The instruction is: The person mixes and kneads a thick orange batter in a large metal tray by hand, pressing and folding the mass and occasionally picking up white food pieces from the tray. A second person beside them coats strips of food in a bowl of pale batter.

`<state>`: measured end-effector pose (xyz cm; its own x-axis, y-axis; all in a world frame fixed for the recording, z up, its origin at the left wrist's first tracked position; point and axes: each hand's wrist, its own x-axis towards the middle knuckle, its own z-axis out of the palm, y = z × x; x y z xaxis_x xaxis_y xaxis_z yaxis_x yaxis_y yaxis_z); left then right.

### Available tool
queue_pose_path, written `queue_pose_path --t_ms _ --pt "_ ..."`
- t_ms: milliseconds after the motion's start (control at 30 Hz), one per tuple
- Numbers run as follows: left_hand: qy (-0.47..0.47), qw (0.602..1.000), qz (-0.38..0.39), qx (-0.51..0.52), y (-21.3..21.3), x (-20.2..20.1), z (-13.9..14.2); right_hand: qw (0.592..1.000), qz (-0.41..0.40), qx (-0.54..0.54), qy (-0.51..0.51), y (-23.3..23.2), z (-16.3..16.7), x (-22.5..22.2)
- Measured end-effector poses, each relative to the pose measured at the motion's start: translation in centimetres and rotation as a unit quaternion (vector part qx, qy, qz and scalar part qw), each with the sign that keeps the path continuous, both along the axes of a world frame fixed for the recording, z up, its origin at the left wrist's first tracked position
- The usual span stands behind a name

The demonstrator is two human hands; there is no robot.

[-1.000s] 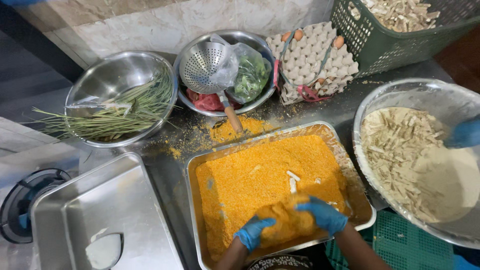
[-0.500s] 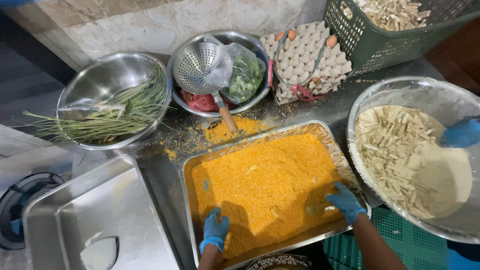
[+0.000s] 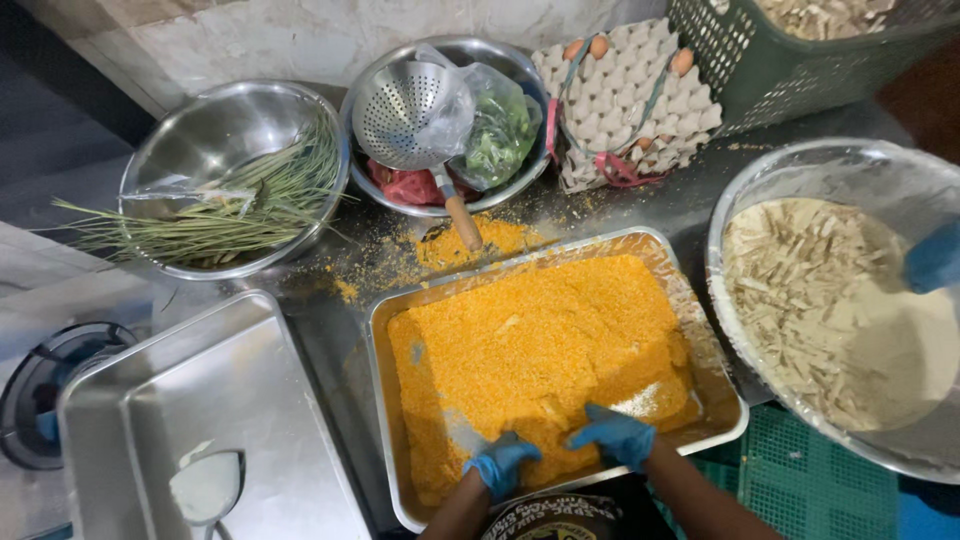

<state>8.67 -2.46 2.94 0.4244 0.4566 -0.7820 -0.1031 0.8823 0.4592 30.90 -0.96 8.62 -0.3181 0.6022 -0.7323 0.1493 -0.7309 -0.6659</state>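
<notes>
A steel tray (image 3: 715, 345) full of orange crumbs (image 3: 540, 345) lies in front of me. Both my hands wear blue gloves and rest in the crumbs at the tray's near edge. My left hand (image 3: 500, 462) is curled with its fingers dug into the crumbs. My right hand (image 3: 615, 435) lies close beside it, fingers bent and pressed onto the crumbs. Whether a piece is held under the crumbs is hidden.
A large steel bowl (image 3: 800, 170) of pale strips in batter stands at right, with another person's blue-gloved hand (image 3: 935, 258) in it. Behind are a bowl of green stalks (image 3: 230, 190), a bowl with a skimmer (image 3: 415, 105), an egg carton (image 3: 630, 95), a green basket (image 3: 790, 50). An empty steel tray (image 3: 200, 420) stands at left.
My hands were together a second ago, spread apart to the tray's two sides, and have now come back together at the near edge.
</notes>
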Motion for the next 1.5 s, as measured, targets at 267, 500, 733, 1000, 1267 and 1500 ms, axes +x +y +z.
queue_pose_path --t_ms 267,500,733,1000,1267,1500 --pt "-0.134 0.991 0.000 0.008 2.0 3.8 2.3 0.983 -0.141 -0.039 0.111 0.7 3.3 3.4" --pt "-0.061 0.989 0.097 0.092 6.9 -0.2 4.9 0.939 -0.306 0.146 -0.061 2.1 2.1 9.7" --pt "0.315 0.880 0.194 0.298 7.3 -9.2 1.1 0.808 -0.104 0.404 -0.416 4.8 2.2 13.9" --pt "0.355 0.860 0.198 0.306 7.6 -9.3 1.6 0.745 0.045 0.581 -0.324 3.6 1.1 4.7" --pt "0.337 0.870 0.138 0.333 6.0 -7.2 1.2 0.917 -0.070 0.179 -0.351 -0.4 -2.8 6.2" --pt "0.250 0.927 0.214 0.181 8.6 -4.5 1.6 0.945 -0.213 0.128 -0.213 0.5 -2.7 8.0"
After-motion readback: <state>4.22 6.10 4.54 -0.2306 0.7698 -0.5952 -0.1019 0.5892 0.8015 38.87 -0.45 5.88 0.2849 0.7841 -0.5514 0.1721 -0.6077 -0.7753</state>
